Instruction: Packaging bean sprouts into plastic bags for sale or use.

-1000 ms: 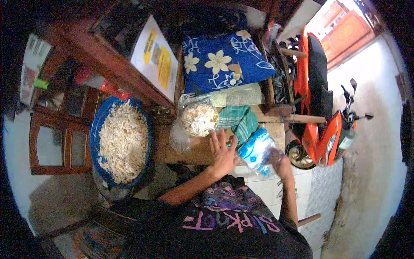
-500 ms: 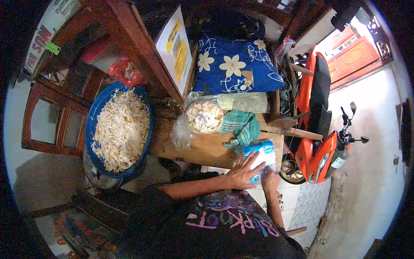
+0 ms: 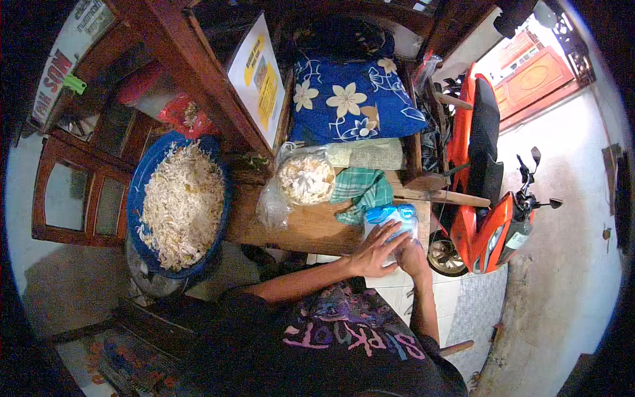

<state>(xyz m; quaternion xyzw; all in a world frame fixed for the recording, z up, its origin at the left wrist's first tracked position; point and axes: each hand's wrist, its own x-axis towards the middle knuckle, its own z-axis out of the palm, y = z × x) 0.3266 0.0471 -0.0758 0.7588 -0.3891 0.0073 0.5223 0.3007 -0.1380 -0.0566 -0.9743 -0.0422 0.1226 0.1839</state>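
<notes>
2 hands (image 3: 376,257) on pkg (image 3: 393,218), wdn tabletop (image 3: 311,230), m'bike (image 3: 486,142)

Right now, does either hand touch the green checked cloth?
No: left hand and right hand touch a blue-white plastic packet, off the cloth.

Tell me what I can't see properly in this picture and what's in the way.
Head view: the lower part of the blue-and-white plastic packet, behind the left hand and right hand.
Head view: the right hand's fingertips, hidden by the left hand or packet.
Head view: the bottom of the round blue plastic tub, under pale shredded pieces.
Head view: part of the orange-and-black motorbike, behind a brown wooden bar.
</notes>
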